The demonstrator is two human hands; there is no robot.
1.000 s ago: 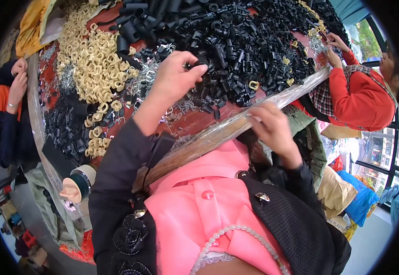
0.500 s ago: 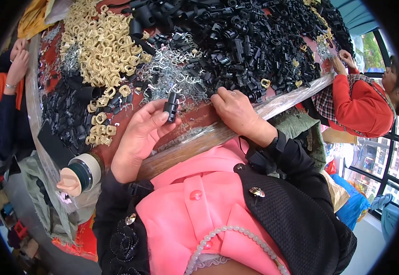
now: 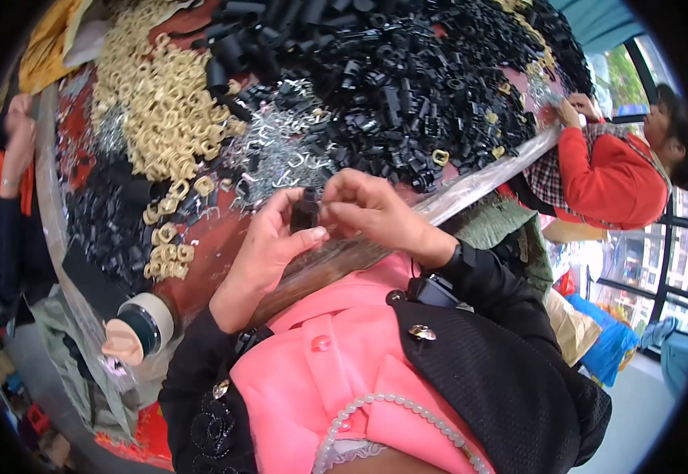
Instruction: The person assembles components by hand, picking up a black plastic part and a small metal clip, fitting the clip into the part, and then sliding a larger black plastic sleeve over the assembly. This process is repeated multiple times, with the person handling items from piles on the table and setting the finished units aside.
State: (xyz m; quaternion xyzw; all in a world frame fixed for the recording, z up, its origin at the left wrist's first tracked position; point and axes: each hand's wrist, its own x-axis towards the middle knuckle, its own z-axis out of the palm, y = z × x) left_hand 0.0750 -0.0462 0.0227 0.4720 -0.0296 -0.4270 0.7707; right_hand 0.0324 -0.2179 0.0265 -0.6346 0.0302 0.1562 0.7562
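A small black plastic part [image 3: 304, 215], roughly cylindrical, stands upright between the thumb and fingers of my left hand [image 3: 261, 249], just above the table's near edge. My right hand [image 3: 379, 212] is right beside it, its thumb and fingertips pinched together at the part's right side. Whatever those fingertips hold, if anything, is too small and hidden to name. Beyond my hands lie a pile of silvery metal bits [image 3: 284, 134], some bent like hooks, and a big heap of black plastic parts [image 3: 395, 95].
Cream ring-like pieces [image 3: 162, 110] are heaped at the left, with small black pieces [image 3: 103, 225] nearer. A lidded cup [image 3: 145, 322] stands at the near left corner. A wrapped wooden rail [image 3: 486, 178] edges the table. Co-workers sit at right [image 3: 612, 174] and left [image 3: 4, 182].
My right hand has come left from the table's edge to the black part, its fingers now pinched beside it. My left hand has shifted slightly right and lower, still gripping the part.
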